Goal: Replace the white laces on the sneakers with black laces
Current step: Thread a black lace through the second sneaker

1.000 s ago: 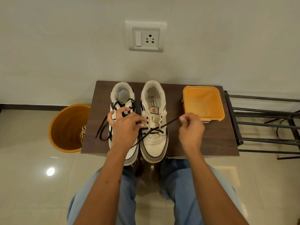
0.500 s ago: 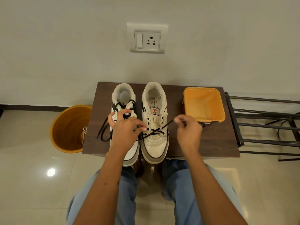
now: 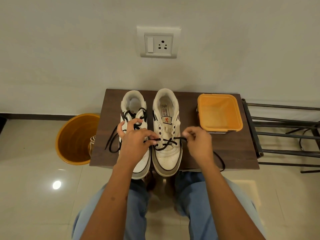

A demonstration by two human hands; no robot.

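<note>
Two white sneakers stand side by side on a small dark wooden table [image 3: 230, 153]. The left sneaker [image 3: 134, 108] carries a black lace through its eyelets, with loose ends trailing off to the left. The right sneaker [image 3: 166, 156] has a black lace [image 3: 165, 143] crossed through its lowest eyelets only. My left hand [image 3: 134, 142] pinches the lace's left end at an eyelet. My right hand [image 3: 199, 144] pinches the other end beside the shoe's right side; the slack runs under that hand and loops down toward the table's front right edge.
An orange square tub [image 3: 220, 113] sits at the table's back right. An orange round bucket [image 3: 76, 139] stands on the floor to the left, with something white inside it. A dark metal rack [image 3: 284, 135] stands on the right. My knees are below the table's front edge.
My right hand has moved in toward the right sneaker, so the lace that was stretched out to the right now lies slack. My left hand stays at the eyelets.
</note>
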